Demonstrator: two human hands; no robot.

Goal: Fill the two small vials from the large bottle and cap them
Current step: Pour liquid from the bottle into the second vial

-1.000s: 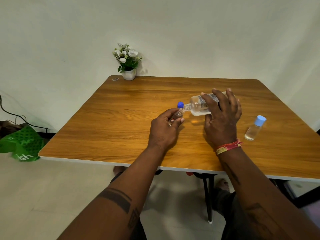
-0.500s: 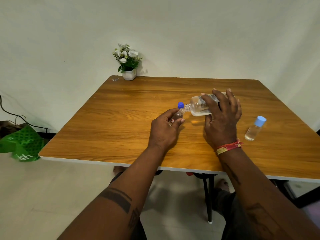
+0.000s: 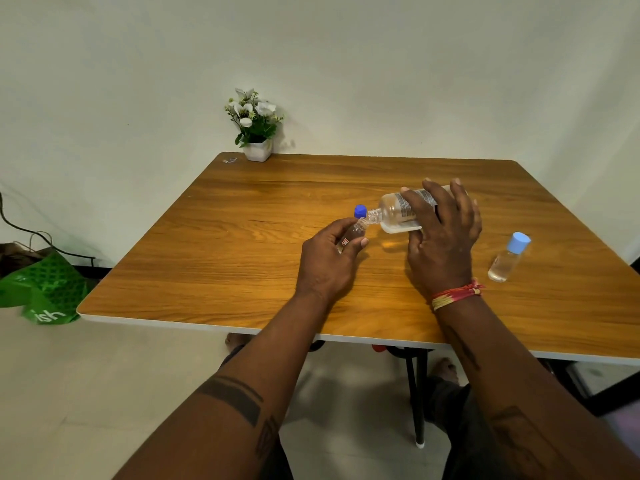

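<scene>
The left hand [image 3: 327, 261] pinches an open vial [image 3: 353, 233], tilted, its mouth touching the neck of the bottle [image 3: 398, 214], which the right hand [image 3: 441, 244] grips nearly level. A blue cap [image 3: 360, 212] sits just beyond the two mouths. Right of the right hand, apart from it, stands a capped vial [image 3: 507, 258]. Bare table [image 3: 242, 258] spreads left of the grip and beyond it; the near edge lies under the wrists. Fingers hide most of the open vial; its fill cannot be made out.
</scene>
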